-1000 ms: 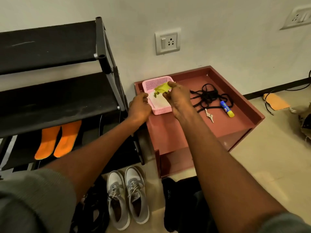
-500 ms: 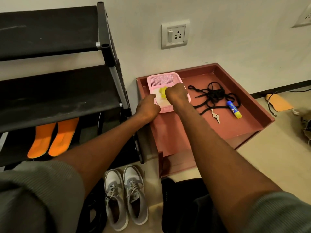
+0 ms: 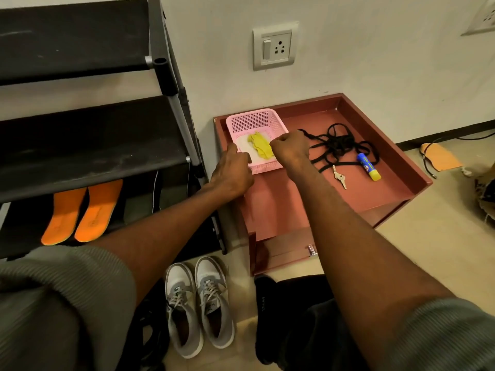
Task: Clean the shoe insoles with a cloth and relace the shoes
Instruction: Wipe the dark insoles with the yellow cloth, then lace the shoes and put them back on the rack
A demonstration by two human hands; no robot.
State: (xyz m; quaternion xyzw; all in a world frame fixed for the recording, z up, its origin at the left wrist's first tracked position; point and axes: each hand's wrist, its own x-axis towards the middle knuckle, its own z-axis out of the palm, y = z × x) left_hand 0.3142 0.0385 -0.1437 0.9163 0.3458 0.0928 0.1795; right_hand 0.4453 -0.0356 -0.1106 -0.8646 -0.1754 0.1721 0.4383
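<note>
A yellow cloth lies crumpled on a white cloth inside the pink basket. My left hand holds the basket's near left corner, thumb along the rim. Just above the basket's near right edge, my right hand is curled in a fist with nothing in it. Two orange insoles lie side by side on the lowest shelf of the black shoe rack. A tangle of black laces rests on the red tray-top table. A pair of grey laced shoes stands on the floor below.
A blue and yellow glue stick and keys lie beside the laces. A wall socket is above the table. An orange pad with a cable lies on the floor at right. Dark items sit on the floor near the shoes.
My right hand lowered the yellow cloth into the pink basket and let go of it. The hand now sits just clear of the cloth. My left hand stayed at the basket's corner.
</note>
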